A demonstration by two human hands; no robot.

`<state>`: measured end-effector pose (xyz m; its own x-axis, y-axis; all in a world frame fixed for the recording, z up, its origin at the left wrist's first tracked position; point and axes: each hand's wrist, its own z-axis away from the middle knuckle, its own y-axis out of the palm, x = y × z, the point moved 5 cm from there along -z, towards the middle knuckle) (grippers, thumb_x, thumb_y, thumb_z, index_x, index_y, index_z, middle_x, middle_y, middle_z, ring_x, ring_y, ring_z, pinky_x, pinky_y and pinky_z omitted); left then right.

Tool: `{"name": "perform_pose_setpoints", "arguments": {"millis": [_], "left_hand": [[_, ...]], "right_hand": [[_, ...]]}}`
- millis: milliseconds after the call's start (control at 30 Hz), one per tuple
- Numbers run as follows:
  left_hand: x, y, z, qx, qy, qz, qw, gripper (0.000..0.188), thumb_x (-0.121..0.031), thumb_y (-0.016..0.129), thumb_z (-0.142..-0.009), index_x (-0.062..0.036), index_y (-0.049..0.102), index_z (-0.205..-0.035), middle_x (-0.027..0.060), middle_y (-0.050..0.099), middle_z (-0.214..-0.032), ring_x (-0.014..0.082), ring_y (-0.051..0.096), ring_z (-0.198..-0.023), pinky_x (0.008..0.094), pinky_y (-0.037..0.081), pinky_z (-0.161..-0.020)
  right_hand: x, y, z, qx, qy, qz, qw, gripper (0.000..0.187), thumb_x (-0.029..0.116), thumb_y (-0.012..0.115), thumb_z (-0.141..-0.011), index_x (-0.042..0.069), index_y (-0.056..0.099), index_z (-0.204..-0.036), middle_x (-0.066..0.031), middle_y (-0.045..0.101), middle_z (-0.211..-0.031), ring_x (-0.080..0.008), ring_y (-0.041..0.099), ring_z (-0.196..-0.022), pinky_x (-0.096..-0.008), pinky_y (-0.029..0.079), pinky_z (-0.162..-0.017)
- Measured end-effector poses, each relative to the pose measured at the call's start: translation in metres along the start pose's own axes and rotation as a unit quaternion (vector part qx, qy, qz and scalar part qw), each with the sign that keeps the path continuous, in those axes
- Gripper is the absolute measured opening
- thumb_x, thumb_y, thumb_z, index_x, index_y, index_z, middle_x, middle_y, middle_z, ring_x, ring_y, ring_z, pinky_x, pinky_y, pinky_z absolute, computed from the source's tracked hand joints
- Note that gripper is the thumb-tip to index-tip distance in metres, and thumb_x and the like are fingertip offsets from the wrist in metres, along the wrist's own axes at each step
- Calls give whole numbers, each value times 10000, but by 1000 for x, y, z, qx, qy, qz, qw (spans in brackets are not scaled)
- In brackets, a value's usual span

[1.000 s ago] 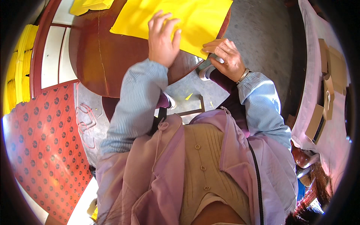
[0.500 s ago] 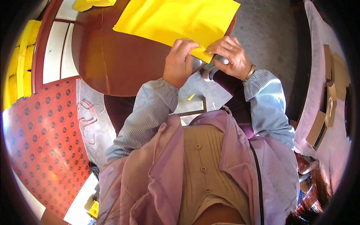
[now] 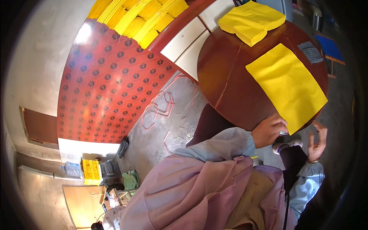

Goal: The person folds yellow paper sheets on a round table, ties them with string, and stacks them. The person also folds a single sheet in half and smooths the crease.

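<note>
A yellow sheet of paper or thin cloth (image 3: 289,84) lies slantwise on the round brown table (image 3: 214,65), its near corner reaching the table's edge. My left hand (image 3: 266,131) is at that near end, its fingers curled and closed on the sheet's left edge; the thumb is mostly hidden. To the right of the corner, beyond the table's rim, my right hand (image 3: 317,142) is held up off the sheet. Its thumb and fingers are apart with nothing between them. Striped sleeve covers (image 3: 226,143) are on my forearms.
A folded yellow pile (image 3: 251,22) sits on the table's far side, and a grey knitted cloth (image 3: 310,52) at its right. Stacked yellow bundles (image 3: 142,17) stand on a red patterned board (image 3: 111,80). Pink cords (image 3: 165,107) lie on the floor.
My right hand has let go of the sheet's corner and moved away to the right. My left hand stays at the near edge. The view has swung left.
</note>
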<state>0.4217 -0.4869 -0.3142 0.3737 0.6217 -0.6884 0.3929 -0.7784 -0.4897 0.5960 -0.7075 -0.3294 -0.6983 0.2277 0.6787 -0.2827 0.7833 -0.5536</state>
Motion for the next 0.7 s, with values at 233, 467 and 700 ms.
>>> {"name": "perform_pose_setpoints", "arguments": {"millis": [233, 467, 700], "left_hand": [[-21, -84, 106, 50, 9, -56, 997, 217, 20, 664, -735, -79, 646, -927, 103, 599, -958, 326, 578, -940, 438, 495, -816], [6, -172, 172, 58, -140, -99, 984, 224, -25, 731, -828, -72, 695, -1044, 132, 645, -1124, 352, 595, -1163, 460, 493, -1003], [34, -161, 165, 128, -132, -75, 980, 187, -166, 775, -846, -109, 694, -1005, 89, 648, -1122, 310, 567, -1208, 454, 448, -1018]], "right_hand": [[-107, -63, 96, -189, 199, -188, 943, 325, 123, 597, -1053, 11, 645, -1354, -140, 665, -1330, -233, 628, -1219, -362, 488, -1063], [-87, -74, 211, -69, 182, 130, 972, 373, 17, 539, -1055, -13, 555, -1427, -150, 604, -1416, -270, 593, -1285, -388, 473, -1135], [-71, -72, 198, -67, 157, 193, 966, 353, 37, 554, -1046, -7, 569, -1396, -150, 613, -1386, -281, 597, -1262, -397, 475, -1118]]}}
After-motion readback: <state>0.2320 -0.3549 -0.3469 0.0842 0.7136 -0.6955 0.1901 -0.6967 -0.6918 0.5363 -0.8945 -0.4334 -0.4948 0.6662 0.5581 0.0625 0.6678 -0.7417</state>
